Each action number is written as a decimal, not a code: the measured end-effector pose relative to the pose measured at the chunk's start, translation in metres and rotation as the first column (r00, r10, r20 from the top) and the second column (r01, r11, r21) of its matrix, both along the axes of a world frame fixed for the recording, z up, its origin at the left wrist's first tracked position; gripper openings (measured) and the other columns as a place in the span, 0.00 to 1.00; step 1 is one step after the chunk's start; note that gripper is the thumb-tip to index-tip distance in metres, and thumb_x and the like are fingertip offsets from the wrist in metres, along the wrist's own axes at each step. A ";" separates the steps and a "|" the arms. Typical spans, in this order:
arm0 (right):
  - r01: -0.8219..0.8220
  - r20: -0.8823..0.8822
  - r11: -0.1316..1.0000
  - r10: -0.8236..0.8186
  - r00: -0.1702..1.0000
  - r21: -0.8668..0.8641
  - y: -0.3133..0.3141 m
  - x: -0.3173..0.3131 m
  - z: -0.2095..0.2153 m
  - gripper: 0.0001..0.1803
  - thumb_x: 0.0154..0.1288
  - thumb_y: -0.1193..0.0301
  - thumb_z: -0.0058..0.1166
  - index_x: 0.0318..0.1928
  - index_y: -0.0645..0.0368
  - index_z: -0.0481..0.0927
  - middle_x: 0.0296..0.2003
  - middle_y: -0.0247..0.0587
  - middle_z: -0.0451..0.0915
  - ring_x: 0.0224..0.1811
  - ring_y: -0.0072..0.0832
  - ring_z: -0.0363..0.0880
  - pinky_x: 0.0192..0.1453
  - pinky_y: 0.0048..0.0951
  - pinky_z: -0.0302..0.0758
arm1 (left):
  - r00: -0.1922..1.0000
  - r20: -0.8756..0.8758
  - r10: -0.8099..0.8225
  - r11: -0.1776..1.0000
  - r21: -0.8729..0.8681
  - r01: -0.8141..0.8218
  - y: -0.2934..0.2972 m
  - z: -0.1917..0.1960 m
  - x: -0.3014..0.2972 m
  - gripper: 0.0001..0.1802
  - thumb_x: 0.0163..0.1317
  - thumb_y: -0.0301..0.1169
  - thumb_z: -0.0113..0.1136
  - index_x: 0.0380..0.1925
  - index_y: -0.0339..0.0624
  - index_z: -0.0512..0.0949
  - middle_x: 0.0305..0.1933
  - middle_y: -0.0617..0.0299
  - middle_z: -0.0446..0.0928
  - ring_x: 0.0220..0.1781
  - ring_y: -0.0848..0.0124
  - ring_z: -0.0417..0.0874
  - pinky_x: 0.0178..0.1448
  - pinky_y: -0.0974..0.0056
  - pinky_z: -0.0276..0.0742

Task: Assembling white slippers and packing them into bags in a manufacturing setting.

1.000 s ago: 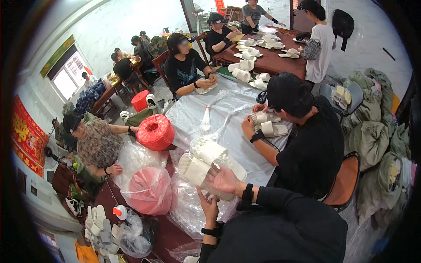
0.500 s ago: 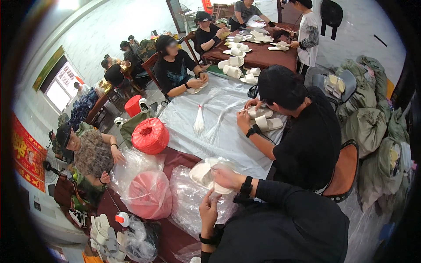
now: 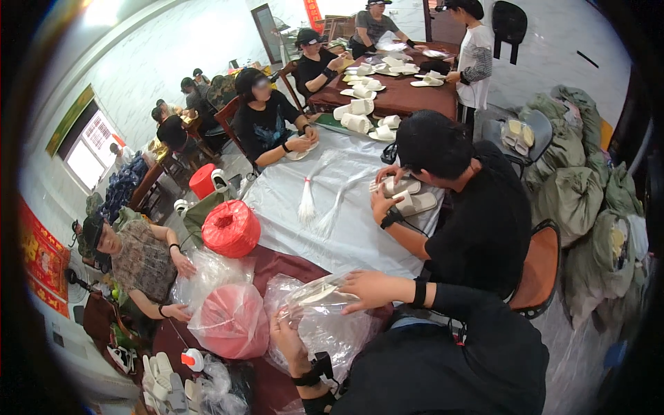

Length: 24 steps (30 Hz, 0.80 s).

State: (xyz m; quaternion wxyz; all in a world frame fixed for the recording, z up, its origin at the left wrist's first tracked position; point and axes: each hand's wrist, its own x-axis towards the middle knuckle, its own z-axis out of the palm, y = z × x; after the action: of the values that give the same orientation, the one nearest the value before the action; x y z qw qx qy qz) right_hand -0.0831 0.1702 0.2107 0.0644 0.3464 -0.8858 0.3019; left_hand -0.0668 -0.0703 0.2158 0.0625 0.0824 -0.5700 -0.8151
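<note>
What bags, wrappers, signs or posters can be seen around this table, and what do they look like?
Clear bag: crinkled plastic, white items inside, held between left hand and right hand.
Second clear bag: left of it, around a pink-red twine ball.
Red banner: far left wall, red with yellow marks.
Framed sign: high on left wall, long, green with gold edge.
Green sacks: stuffed, piled at right.

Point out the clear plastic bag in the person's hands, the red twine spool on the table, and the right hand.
clear plastic bag [image 3: 325, 325], head view, on its crinkled front.
red twine spool [image 3: 230, 228], head view, on its wound side.
right hand [image 3: 366, 289], head view, on the back of the hand.
</note>
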 end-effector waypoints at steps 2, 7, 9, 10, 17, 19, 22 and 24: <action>0.010 0.065 0.910 -0.041 0.997 0.414 0.007 0.005 0.024 0.34 0.55 0.39 0.42 0.35 0.62 0.77 0.29 0.54 0.78 0.39 0.46 0.76 0.57 0.37 0.66 | 0.999 -0.037 -0.032 0.999 0.004 0.032 -0.010 0.003 -0.001 0.10 0.63 0.25 0.42 0.41 0.32 0.69 0.35 0.53 0.76 0.37 0.66 0.79 0.43 0.68 0.76; -0.139 -0.024 0.847 0.176 0.984 0.513 0.016 -0.002 0.073 0.27 0.52 0.47 0.50 0.31 0.64 0.75 0.24 0.53 0.76 0.37 0.43 0.76 0.58 0.36 0.66 | 0.985 -0.108 0.131 0.892 -0.421 -0.165 -0.054 -0.006 0.000 0.10 0.62 0.26 0.42 0.39 0.34 0.71 0.34 0.59 0.75 0.35 0.72 0.77 0.38 0.70 0.74; -0.162 0.061 0.853 0.152 0.986 0.496 0.017 -0.019 0.089 0.15 0.50 0.62 0.54 0.30 0.61 0.74 0.24 0.49 0.76 0.39 0.40 0.75 0.54 0.36 0.69 | 0.979 -0.012 0.201 0.976 -0.083 -0.202 -0.030 0.060 0.021 0.10 0.61 0.27 0.42 0.34 0.36 0.73 0.33 0.60 0.75 0.30 0.73 0.76 0.32 0.72 0.73; -0.154 -0.001 0.951 0.160 0.987 0.267 0.018 -0.023 0.099 0.12 0.52 0.64 0.53 0.31 0.60 0.74 0.25 0.48 0.76 0.38 0.40 0.75 0.50 0.36 0.70 | 0.972 -0.004 0.236 0.968 -0.083 -0.235 -0.032 0.068 0.023 0.10 0.61 0.27 0.42 0.34 0.36 0.73 0.33 0.60 0.75 0.30 0.73 0.76 0.32 0.72 0.73; -0.200 -0.156 0.945 0.164 0.974 -0.257 0.035 -0.018 0.122 0.07 0.48 0.76 0.56 0.31 0.58 0.77 0.26 0.42 0.76 0.30 0.38 0.75 0.40 0.34 0.72 | 0.998 0.021 0.060 0.771 -0.636 -0.033 -0.052 0.087 0.026 0.14 0.61 0.32 0.47 0.23 0.34 0.75 0.15 0.67 0.66 0.16 0.78 0.66 0.21 0.74 0.58; -0.242 -0.215 0.947 0.196 0.957 -0.213 0.032 -0.018 0.115 0.07 0.46 0.77 0.58 0.29 0.58 0.77 0.23 0.36 0.74 0.28 0.33 0.72 0.53 0.36 0.67 | 0.995 0.055 0.088 0.629 -0.777 -0.013 -0.057 0.085 0.035 0.14 0.62 0.32 0.47 0.23 0.33 0.75 0.14 0.69 0.64 0.16 0.80 0.63 0.21 0.74 0.56; -0.211 -0.191 0.951 0.168 0.967 -0.228 0.022 -0.011 0.119 0.05 0.46 0.77 0.58 0.28 0.60 0.77 0.20 0.35 0.71 0.27 0.30 0.71 0.59 0.39 0.63 | 0.935 -0.344 0.090 0.479 -0.808 -0.343 -0.065 0.070 0.050 0.15 0.63 0.32 0.47 0.26 0.32 0.76 0.15 0.72 0.64 0.17 0.83 0.60 0.22 0.74 0.55; -0.215 -0.201 0.941 0.164 0.966 -0.261 0.020 -0.011 0.115 0.05 0.46 0.78 0.58 0.27 0.61 0.77 0.18 0.35 0.70 0.25 0.28 0.71 0.60 0.40 0.61 | 0.965 -0.082 0.248 0.868 -0.424 -0.259 -0.056 0.072 0.064 0.16 0.65 0.34 0.45 0.29 0.32 0.77 0.18 0.72 0.68 0.20 0.84 0.61 0.24 0.74 0.57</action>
State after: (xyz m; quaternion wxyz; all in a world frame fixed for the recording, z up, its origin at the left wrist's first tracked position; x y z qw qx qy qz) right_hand -0.0939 0.1898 0.3258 0.1615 0.4431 -0.7872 0.3975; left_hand -0.0033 -0.1265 0.2882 0.1926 0.1303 -0.7195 -0.6544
